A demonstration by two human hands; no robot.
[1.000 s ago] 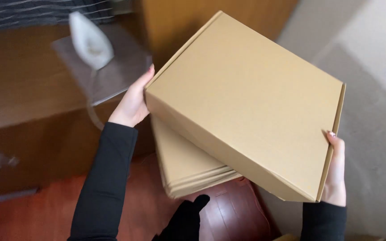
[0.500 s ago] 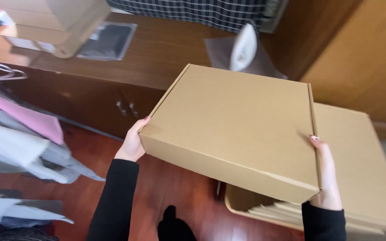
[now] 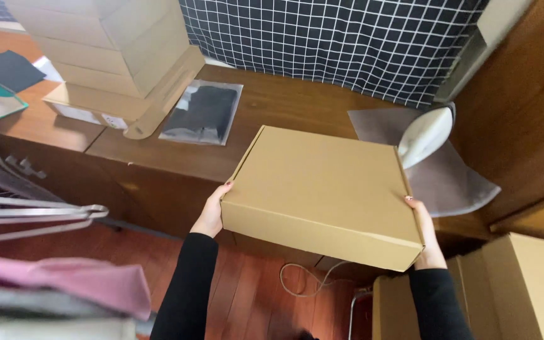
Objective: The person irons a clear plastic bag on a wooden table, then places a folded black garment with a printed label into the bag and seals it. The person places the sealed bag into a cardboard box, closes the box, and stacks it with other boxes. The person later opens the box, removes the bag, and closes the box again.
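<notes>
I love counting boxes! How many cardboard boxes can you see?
3, maybe more hidden: the closed box between both hands, a stack of boxes on the wooden counter's far left, and a box at lower right.

Two arms come up from the bottom of the frame — both in long, snug black sleeves that stop at the wrists. The left hand (image 3: 211,213) and the right hand (image 3: 427,236) are bare — no gloves, rings or watch show. The nails on the fingers (image 3: 226,186) look painted dark.
</notes>
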